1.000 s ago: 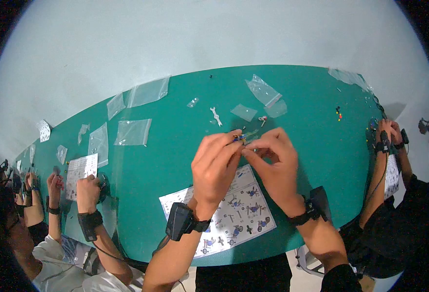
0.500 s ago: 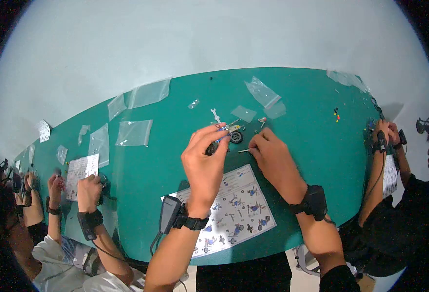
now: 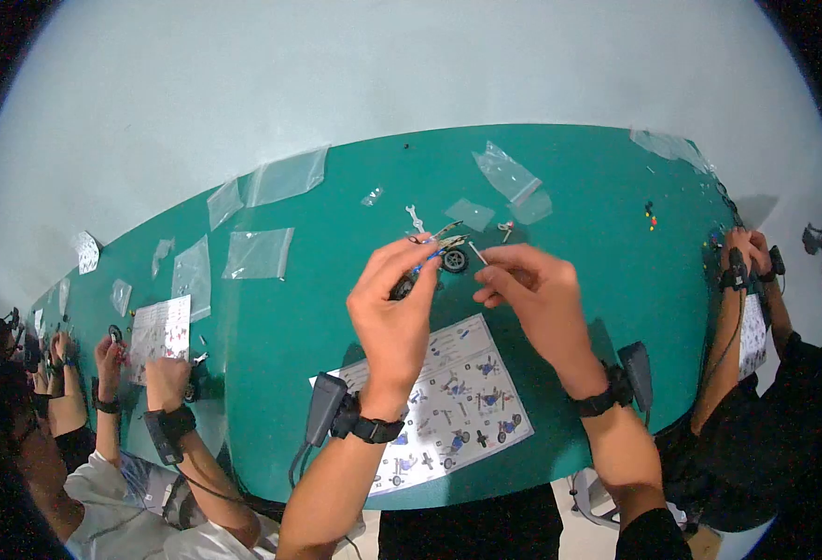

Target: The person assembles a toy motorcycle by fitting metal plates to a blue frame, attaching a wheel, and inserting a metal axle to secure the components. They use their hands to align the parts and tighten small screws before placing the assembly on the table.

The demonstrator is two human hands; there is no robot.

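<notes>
My left hand is closed round a small toy motorcycle with blue parts and black wheels; part of it is hidden behind my fingers. Between the thumb and fingers of my right hand is a thin silver bolt, its upper end pointing up and left, close to the toy's wheel. Just beyond the toy lies a small grey spanner. A few small metal parts rest on the table behind the bolt. Under my wrists is a printed instruction sheet with pictures of blue motorcycles.
On the green table lie several clear plastic bags, another bag and small coloured pieces. At left, a person's hands work by another sheet. A co-worker's hands are at the right edge.
My right hand has lifted and turned, bringing the bolt from lying nearly level by the table to tilted upright beside the toy. My left hand has hardly moved.
</notes>
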